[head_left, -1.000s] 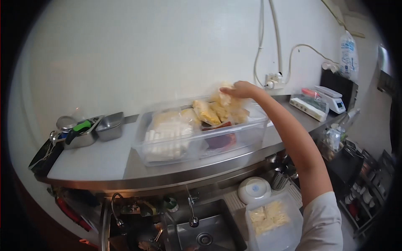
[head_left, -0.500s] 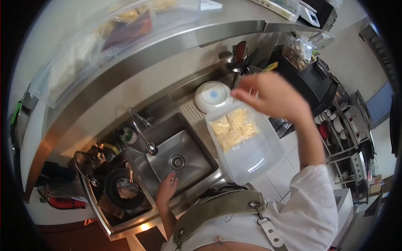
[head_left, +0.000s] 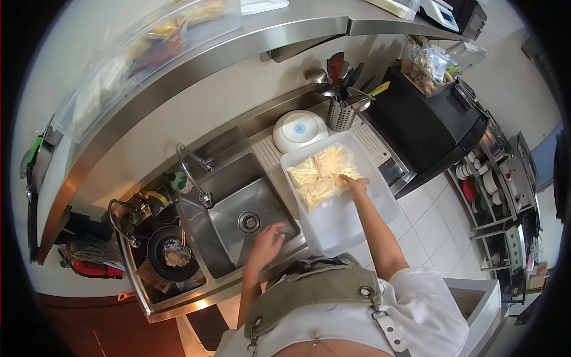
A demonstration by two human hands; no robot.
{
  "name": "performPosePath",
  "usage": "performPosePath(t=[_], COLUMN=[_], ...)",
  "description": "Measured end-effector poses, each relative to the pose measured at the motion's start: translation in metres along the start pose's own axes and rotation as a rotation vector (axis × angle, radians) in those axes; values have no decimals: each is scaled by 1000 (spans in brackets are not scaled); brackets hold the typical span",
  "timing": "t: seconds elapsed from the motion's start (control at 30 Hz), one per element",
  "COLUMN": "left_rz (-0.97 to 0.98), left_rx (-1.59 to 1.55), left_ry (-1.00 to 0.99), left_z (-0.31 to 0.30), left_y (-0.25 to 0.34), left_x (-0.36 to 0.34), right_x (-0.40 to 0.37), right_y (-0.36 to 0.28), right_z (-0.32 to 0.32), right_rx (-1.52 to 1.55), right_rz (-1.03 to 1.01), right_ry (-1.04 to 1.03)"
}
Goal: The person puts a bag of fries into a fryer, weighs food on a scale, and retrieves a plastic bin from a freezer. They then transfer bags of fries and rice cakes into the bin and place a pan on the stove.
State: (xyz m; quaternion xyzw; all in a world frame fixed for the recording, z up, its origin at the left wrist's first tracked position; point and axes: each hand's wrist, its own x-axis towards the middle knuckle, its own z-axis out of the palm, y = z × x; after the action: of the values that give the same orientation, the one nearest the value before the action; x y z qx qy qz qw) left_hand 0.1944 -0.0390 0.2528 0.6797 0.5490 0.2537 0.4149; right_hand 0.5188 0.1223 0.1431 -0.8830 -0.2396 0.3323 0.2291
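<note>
A translucent plastic bin (head_left: 336, 229) rests on the drainboard to the right of the sink. Clear bags of pale cut strips (head_left: 321, 174) lie in its far part. My right hand (head_left: 355, 183) reaches into the bin and touches the right side of the bags; its fingers are partly hidden, so its grip is unclear. Over the near right edge of the steel sink (head_left: 241, 217), my left hand (head_left: 267, 243) hangs with its fingers apart and nothing in it.
Behind the bin are an upturned white bowl (head_left: 299, 131) and a utensil holder (head_left: 341, 115). A faucet (head_left: 193, 175) arches over the sink. At the left sits a pan (head_left: 172, 253). A black appliance (head_left: 431, 119) stands at the right. A steel shelf (head_left: 238, 50) runs above.
My right hand has come down from above the bin's far edge onto the bags. My left hand has moved right along the sink's near side. The view has shifted slightly.
</note>
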Motion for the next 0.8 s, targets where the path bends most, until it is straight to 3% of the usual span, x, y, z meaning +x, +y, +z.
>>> performPosePath(t=[0.07,0.2,0.3,0.37,0.4,0.57,0.6,0.63,0.67,0.7,0.73,0.8], left_rz=[14,-27,50,68,67,45,39,42,42,69,53,33], left_rx=[-66,-185,-172,-241,-241,-309,-408,-357,-310,-305,-463,-621], left_ry=[-52,-108,-38,15,30,21,11,9,8,50,52,47], left_z=[17,65,105,128,136,152,150,150,150,145,139,120], left_y=[5,2,6,1,-4,-20,-22,-27,-31,-30,-28,-28], left_x=[3,11,17,19,19,20,20,19,20,20,17,14], right_x=[-5,-6,33,14,7,13,-27,-39,-45,-87,-91,-118], right_y=[-3,-7,6,-15,-22,-24,-34,-36,-37,-53,-56,-100], right_z=[4,14,41,34,31,34,2,-16,-40,-68,-87,-141], right_rx=[351,419,659,672,669,358,674,694,797,796,950,773], right_rz=[234,214,243,295,284,-288,-334,-404,-412,-309,-405,-841], right_ry=[-9,24,-129,113,103,198,33,45,-171,-6,-117,27])
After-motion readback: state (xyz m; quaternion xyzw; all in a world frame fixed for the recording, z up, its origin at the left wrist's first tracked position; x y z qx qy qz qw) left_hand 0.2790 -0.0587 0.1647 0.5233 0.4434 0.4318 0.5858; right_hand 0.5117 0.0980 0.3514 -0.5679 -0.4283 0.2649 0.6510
